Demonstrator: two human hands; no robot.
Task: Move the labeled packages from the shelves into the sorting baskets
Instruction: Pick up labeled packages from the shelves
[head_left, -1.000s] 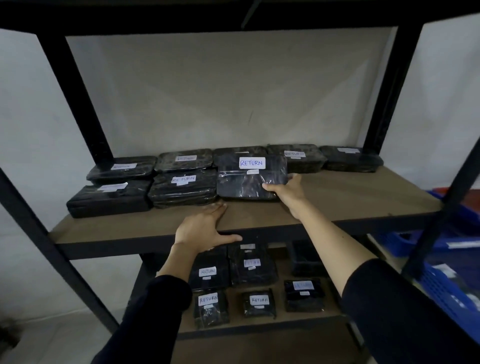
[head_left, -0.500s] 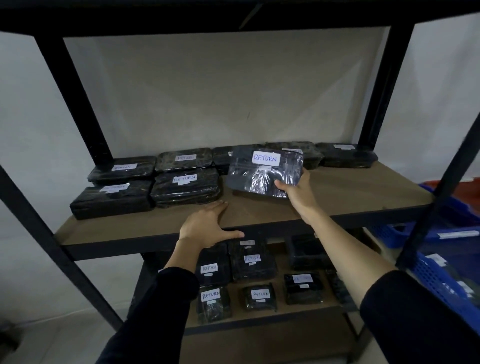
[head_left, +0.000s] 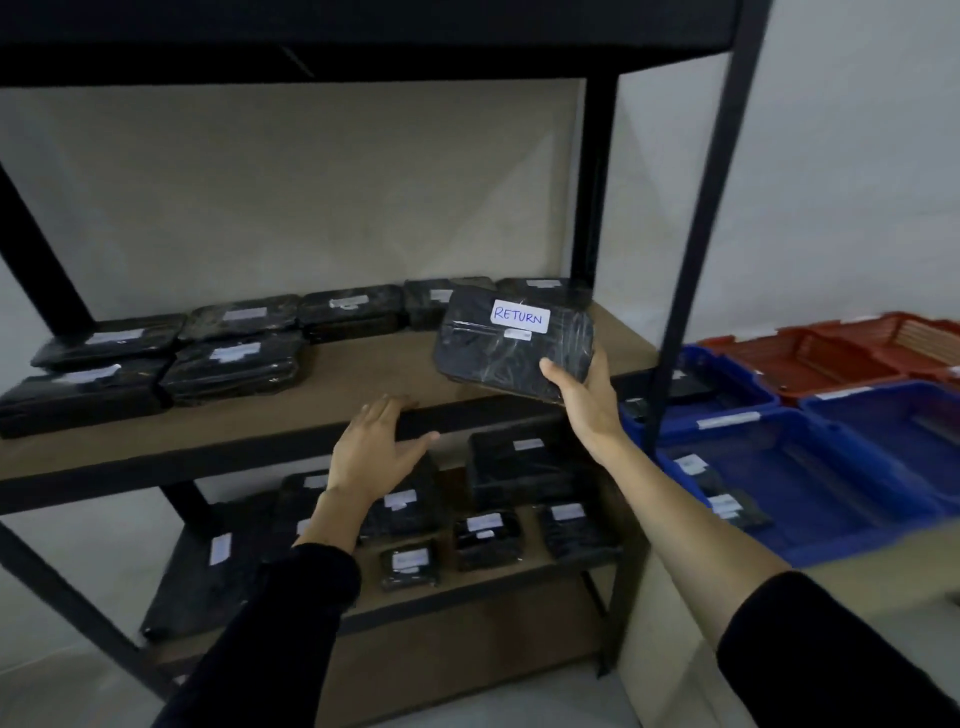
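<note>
Since our right hand (head_left: 587, 395) grips the RETURN package (head_left: 511, 345) by its near right corner, lifted just off the shelf (head_left: 337, 410), it looks light but slick in its plastic wrap. Left hand (head_left: 376, 449) hangs open, near the shelf edge. We'd grab wider before the blue baskets (head_left: 831, 467).

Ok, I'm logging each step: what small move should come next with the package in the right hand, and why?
Probably carry it rightward toward the baskets. The right hand already grips the RETURN package clear above the shelf, and the left hand is free.
</note>
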